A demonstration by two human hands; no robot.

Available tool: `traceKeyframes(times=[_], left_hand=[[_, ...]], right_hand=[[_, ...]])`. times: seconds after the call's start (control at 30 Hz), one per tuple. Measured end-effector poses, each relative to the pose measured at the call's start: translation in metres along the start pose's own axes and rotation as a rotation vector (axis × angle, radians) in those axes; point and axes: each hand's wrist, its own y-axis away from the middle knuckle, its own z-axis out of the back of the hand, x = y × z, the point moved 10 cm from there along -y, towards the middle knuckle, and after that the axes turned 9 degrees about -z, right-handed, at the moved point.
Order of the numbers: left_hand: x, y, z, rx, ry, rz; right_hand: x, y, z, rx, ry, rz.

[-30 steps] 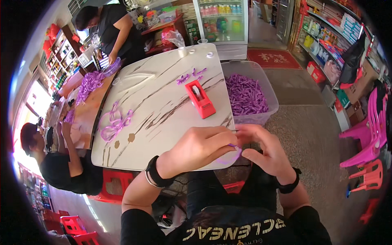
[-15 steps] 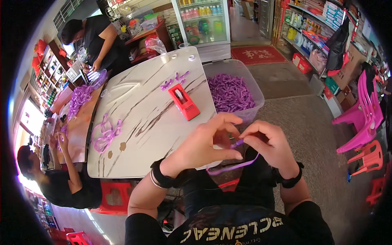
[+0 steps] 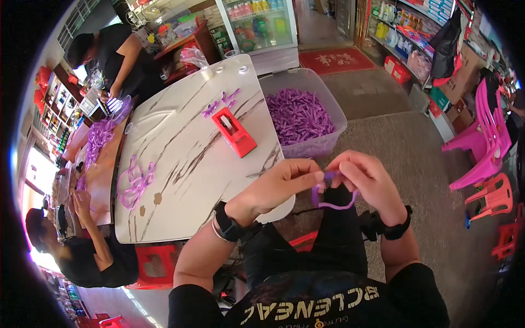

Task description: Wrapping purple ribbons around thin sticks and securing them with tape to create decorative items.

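Above my lap, just off the table's near right corner, a strip of purple ribbon (image 3: 338, 206) hangs in a loop between my hands. My left hand (image 3: 290, 180) pinches a small purple rolled part of it between thumb and fingers. Close beside it, the bent fingers of my right hand (image 3: 365, 177) grip the ribbon as well. The exact fold between the fingertips is partly hidden. On the marbled white table (image 3: 180, 202) stands a red tape dispenser (image 3: 235, 134), with several small purple ribbon pieces (image 3: 221, 102) behind it. Loose purple ribbon (image 3: 135, 183) lies in a tangle at the table's left.
A clear plastic bin (image 3: 340, 121) full of purple pieces stands against the table's right side. Two people in black work at a brown side table (image 3: 106, 164) on the left, with purple ribbon heaped on it. Pink chairs (image 3: 486, 136) are at the right.
My left hand has closed in from a spread grasp to a pinch. The ribbon now hangs in a tighter loop, and my view has shifted slightly.
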Motion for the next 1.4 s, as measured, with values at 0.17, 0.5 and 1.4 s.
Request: traceKeyframes(times=[0.17, 0.5, 1.4], left_hand=[[0.001, -0.008, 0.01, -0.049, 0.004, -0.037], [0.019, -0.015, 0.029, -0.097, 0.186, 0.131], [0.032, -0.043, 0.035, 0.009, -0.104, 0.063]], right_hand=[[-0.027, -0.01, -0.003, 0.131, -0.17, -0.141], [-0.035, -0.025, -0.007, 0.273, -0.195, -0.167], [-0.079, -0.036, 0.0, 0.335, -0.591, -0.259]])
